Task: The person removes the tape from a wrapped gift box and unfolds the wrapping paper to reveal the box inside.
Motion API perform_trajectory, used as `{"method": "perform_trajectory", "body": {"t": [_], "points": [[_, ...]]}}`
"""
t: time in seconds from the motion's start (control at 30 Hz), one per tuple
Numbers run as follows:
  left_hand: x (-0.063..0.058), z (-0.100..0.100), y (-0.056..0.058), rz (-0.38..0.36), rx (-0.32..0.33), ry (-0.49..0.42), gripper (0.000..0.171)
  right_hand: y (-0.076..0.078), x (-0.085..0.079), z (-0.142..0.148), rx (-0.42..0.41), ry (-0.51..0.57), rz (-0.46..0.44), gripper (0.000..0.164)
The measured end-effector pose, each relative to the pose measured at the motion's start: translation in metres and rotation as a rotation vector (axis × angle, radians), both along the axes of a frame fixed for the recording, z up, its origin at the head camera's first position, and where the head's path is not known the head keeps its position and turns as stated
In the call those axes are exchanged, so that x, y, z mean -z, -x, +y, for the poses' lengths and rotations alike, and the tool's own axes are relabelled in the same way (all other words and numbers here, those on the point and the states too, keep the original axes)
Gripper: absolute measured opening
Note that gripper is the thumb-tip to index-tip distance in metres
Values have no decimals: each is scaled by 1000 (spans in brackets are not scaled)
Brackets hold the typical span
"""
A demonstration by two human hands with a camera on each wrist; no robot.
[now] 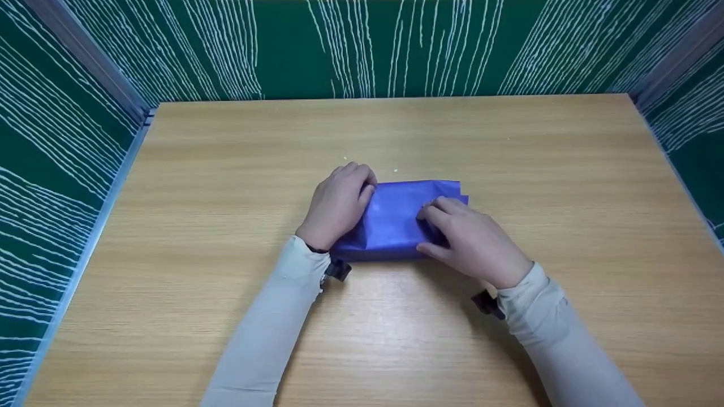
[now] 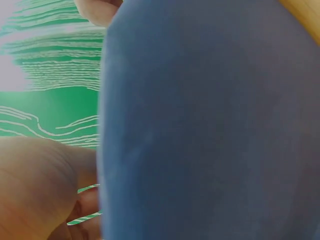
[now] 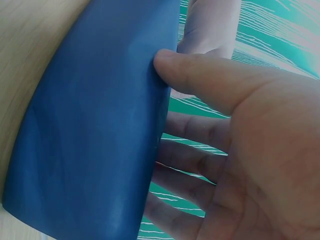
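A shiny blue-violet packet lies flat on the wooden table, its sheet-like wrapping creased at the left and ending in uneven edges at the right. My left hand grips its left end, fingers bent over the far corner. On the packet's right part, my right hand bends its fingers on the top, with the thumb at the near edge. In the right wrist view, the thumb presses into the packet's side. The packet's side fills most of the left wrist view and hides the left fingertips.
The wooden table reaches out around the packet. A few tiny white specks lie beyond it. Green walls with white lines stand at the back and both sides. Small black cameras sit at both wrists.
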State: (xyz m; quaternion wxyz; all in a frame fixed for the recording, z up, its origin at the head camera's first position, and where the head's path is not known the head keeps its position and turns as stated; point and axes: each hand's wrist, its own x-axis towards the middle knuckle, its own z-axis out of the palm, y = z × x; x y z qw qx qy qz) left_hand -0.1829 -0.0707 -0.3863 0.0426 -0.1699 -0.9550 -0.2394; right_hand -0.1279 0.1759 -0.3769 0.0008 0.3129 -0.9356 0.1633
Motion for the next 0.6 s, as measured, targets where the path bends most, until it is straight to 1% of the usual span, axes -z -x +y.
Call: {"method": "perform_trajectory", "body": {"t": [0.1, 0.17, 0.27, 0.4, 0.47, 0.6], "points": [[2, 1, 0, -19, 5, 12, 28, 0, 1, 0, 3, 2, -2, 45], [2, 1, -1, -33, 13, 16, 31, 0, 1, 0, 3, 1, -7, 45], [2, 1, 0, -30, 10, 10, 25, 0, 1, 0, 5, 1, -11, 45], [3, 0, 1, 10, -13, -20, 14, 0, 1, 0, -1, 5, 5, 44], [3, 0, 1, 26, -16, -23, 13, 0, 2, 0, -6, 7, 20, 43], [-1, 1, 0, 46, -10, 5, 16, 0, 1, 0, -4, -1, 25, 43]]}}
